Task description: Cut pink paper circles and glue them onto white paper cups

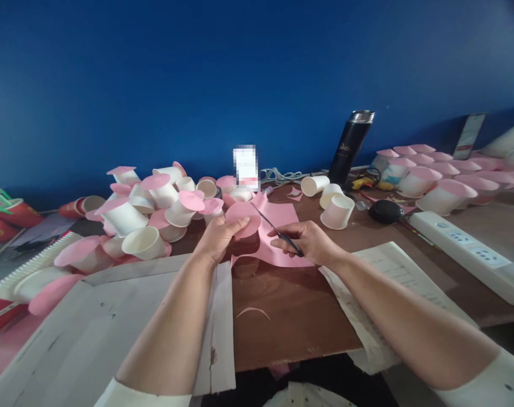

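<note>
Between the thumb and fingers of my left hand (217,234) is a round pink paper disc (245,221), held up over the table. My right hand (310,242) is closed round the dark handles of a pair of scissors (287,239), whose blades point up and left along the disc's right edge. Whether the blades touch the disc I cannot tell. Behind both hands lies a larger pink paper sheet (277,217) with curled, cut edges. A thin curved paper offcut (254,311) rests on the brown table (290,316) nearer to me.
White paper cups (121,217) with pink discs crowd the left; more capped cups (441,195) stand at right. Plain cups (338,212), a black flask (350,147), a black rounded object (386,211) and a power strip (469,243) lie right. Grey cardboard (125,322) covers the near left.
</note>
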`<state>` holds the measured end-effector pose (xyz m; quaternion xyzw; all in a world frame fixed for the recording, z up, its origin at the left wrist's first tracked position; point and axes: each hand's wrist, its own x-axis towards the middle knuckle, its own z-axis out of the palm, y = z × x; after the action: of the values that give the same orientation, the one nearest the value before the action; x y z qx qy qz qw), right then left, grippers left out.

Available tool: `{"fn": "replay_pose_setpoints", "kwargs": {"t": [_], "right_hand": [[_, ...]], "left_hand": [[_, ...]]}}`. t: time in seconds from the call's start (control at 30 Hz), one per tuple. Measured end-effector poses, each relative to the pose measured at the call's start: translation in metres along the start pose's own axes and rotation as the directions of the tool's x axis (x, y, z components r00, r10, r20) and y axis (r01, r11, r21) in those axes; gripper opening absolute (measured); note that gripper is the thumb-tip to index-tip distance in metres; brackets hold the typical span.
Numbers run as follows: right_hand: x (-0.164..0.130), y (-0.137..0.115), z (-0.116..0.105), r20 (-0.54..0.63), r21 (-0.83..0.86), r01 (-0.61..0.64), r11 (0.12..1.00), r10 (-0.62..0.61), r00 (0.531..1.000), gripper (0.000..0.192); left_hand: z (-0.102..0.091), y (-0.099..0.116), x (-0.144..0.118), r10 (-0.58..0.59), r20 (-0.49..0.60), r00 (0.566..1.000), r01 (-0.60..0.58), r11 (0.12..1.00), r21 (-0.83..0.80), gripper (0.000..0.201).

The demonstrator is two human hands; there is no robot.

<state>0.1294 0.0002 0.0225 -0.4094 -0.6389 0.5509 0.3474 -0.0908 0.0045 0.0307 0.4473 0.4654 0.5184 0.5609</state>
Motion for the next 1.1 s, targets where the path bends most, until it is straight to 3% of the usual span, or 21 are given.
{"fn": "replay_pose_setpoints", "kwargs": {"t": [0.27, 0.57, 1.1], "right_hand": [[0.0006, 0.0025, 0.0004, 0.017, 0.002, 0.001, 1.000, -0.001, 1.000, 0.049], [0.0019, 0.0043, 0.0012, 0.009, -0.017, 0.006, 1.000, -0.006, 1.000, 0.050], [0.0013, 0.0053, -0.0017, 0.002, 0.008, -0.010, 1.000, 0.010, 1.000, 0.045]], "left_hand": [[-0.0051, -0.0046, 0.0045, 0.084, 0.003, 0.996, -0.084, 0.984, 0.157, 0.031], [-0.0036, -0.0026, 0.0007, -0.011, 0.155, 0.988, -0.012, 0.989, 0.148, 0.034], [-0.0043, 0.0032, -0.0019, -0.016, 0.096, 0.995, -0.002, 0.983, 0.184, 0.046]]}}
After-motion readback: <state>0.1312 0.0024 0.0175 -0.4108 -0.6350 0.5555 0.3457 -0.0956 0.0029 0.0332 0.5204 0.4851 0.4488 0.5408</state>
